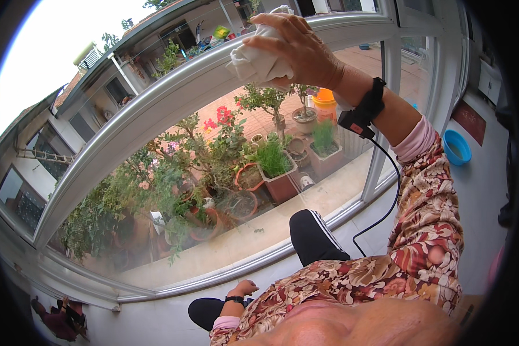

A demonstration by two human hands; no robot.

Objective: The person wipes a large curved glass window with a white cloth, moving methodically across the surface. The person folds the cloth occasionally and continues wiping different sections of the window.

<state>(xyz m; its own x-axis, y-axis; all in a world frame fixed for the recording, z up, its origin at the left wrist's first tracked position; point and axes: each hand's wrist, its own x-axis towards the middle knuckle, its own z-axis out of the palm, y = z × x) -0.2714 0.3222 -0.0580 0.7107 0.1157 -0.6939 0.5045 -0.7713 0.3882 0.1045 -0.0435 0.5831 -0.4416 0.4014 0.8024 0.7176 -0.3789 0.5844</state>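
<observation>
My right hand [308, 49] is raised to the silver window frame's crossbar [173, 81], fingers bent around a crumpled white cloth [256, 60]. The cloth lies against the bar, and the palm is hidden from view. Beneath the bar is a large glass pane [213, 138], smudged in its lower left part. My left hand [247, 287] is low, beside my body between my knees, with its fingers loosely curled. Nothing shows in it. Each wrist wears a black strap, and a black cable hangs from the right one.
Beyond the glass stand several potted plants [274, 161], an orange bucket [324, 104] and a brick-paved yard. A blue basin [457, 147] sits on the floor at right, near a dark red mat [469, 122]. Another person [60, 317] appears at the lower left.
</observation>
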